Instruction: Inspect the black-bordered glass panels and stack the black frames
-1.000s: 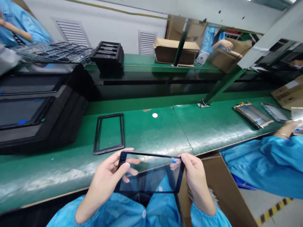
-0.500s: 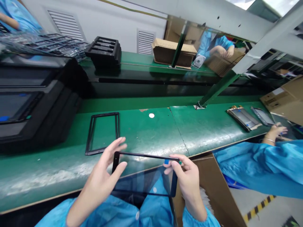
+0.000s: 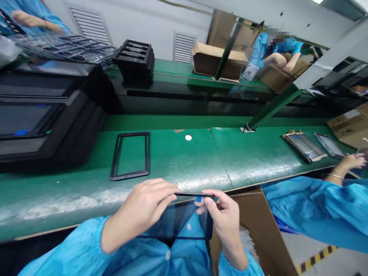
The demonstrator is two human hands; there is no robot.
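A clear glass touch panel with a black border (image 3: 179,220) is held over my lap, just off the bench's front edge. My left hand (image 3: 140,205) has its fingers and thumb pinched along the panel's top edge, hiding its upper left part. At the upper right corner, my right hand (image 3: 225,216) grips the panel between thumb and fingers, beside a small blue tab (image 3: 199,199). Beyond my left hand, two thin black rectangular frames (image 3: 130,176), one overlapping the other, lie flat on the green bench (image 3: 172,165).
Stacked black trays (image 3: 86,130) stand at the left, the top one holding dark panels. Behind are smaller black trays (image 3: 135,61) and a ribbed cardboard box (image 3: 218,61). At right, a co-worker's hand (image 3: 355,161) is near stacked panels (image 3: 306,145). A green post (image 3: 271,107) rises from the bench.
My left hand, with fingers spread at the panel's left end before, has moved right and closed on the top edge. My right hand keeps its corner grip. The co-worker's hand has moved right.
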